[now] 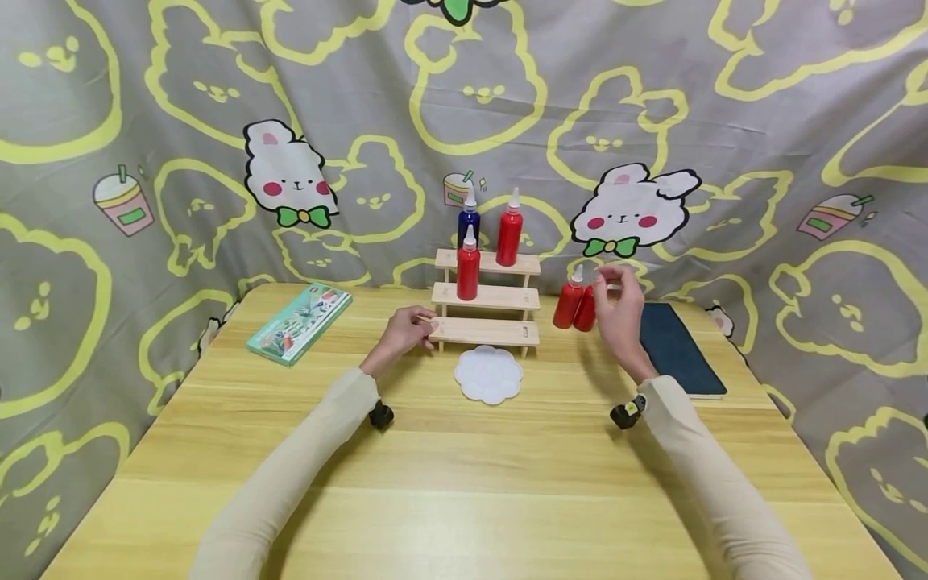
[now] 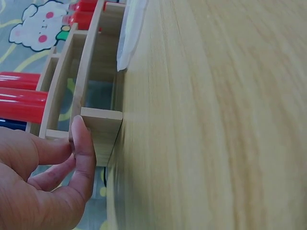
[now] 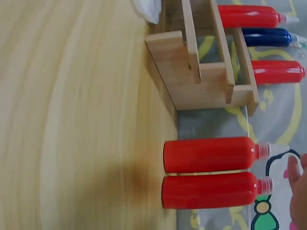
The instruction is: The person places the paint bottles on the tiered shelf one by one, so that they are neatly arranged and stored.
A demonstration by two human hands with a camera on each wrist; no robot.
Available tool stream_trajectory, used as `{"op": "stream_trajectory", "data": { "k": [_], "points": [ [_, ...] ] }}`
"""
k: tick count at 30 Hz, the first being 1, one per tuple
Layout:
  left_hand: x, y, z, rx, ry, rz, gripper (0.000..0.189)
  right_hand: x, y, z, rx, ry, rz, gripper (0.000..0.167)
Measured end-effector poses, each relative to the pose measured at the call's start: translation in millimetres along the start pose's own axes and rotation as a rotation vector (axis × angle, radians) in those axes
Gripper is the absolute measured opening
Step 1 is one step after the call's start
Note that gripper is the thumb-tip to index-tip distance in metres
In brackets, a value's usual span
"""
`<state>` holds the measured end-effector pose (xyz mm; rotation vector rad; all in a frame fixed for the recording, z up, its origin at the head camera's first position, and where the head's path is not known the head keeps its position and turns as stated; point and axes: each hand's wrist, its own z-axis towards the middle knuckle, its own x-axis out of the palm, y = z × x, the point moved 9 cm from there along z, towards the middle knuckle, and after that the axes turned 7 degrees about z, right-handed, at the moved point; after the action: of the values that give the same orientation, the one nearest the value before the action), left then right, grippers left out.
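In the head view, my left hand point(image 1: 408, 330) pinches the left end of the lowest step of a three-step wooden display rack point(image 1: 482, 330). The left wrist view shows thumb and fingers point(image 2: 84, 143) at that corner. My right hand point(image 1: 622, 310) is beside two upright red squeeze bottles, its fingers loosely bent near the nozzle tops. One red bottle point(image 3: 208, 154) stands close beside the other red bottle point(image 3: 211, 190), whose nozzle tip is partly hidden by the hand. On the rack stand a red bottle point(image 1: 468, 274), another red bottle point(image 1: 510, 238) and a blue bottle point(image 1: 468, 222).
A white scalloped dish point(image 1: 489, 375) lies before the rack. At the left is a green illustrated box point(image 1: 300, 324); at the right, partly behind my hand, lies a dark notebook point(image 1: 680, 350). A patterned curtain point(image 1: 362, 266) hangs behind the wooden table point(image 1: 493, 499).
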<state>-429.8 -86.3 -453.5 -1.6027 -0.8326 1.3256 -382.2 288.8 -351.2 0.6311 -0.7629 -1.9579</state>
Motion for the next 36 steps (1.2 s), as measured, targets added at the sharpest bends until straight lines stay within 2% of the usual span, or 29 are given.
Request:
{"op": "stream_trajectory", "data": {
  "k": [5,9,16,19,29,36],
  "points": [
    [-0.5,-1.2,0.1,0.002,0.005,-0.004,0.028,-12.6,-7.0,2.9,0.005,-0.094,-0.032,0.023],
    [-0.8,0.8,-0.7,-0.004,0.005,0.0,0.028,-16.7,-15.6,1.1,0.025,-0.103,-0.047,0.023],
    [-0.8,3.7,1.4,-0.013,0.012,-0.037,0.029,-20.9,-17.1,2.9,-0.036,-0.11,-0.101,0.022],
    [-0.8,3.5,2.4,-0.009,0.012,-0.042,0.03,-22.2,-19.7,5.2,-0.032,-0.117,-0.127,0.023],
    [-0.5,4.4,2.3,-0.006,0.004,-0.033,0.028,-16.8,-43.7,4.8,0.136,-0.055,-0.144,0.038],
    [-0.8,4.2,3.7,-0.006,-0.001,-0.016,0.027,-8.5,-54.1,1.4,0.221,0.048,-0.176,0.043]
  ]
}}
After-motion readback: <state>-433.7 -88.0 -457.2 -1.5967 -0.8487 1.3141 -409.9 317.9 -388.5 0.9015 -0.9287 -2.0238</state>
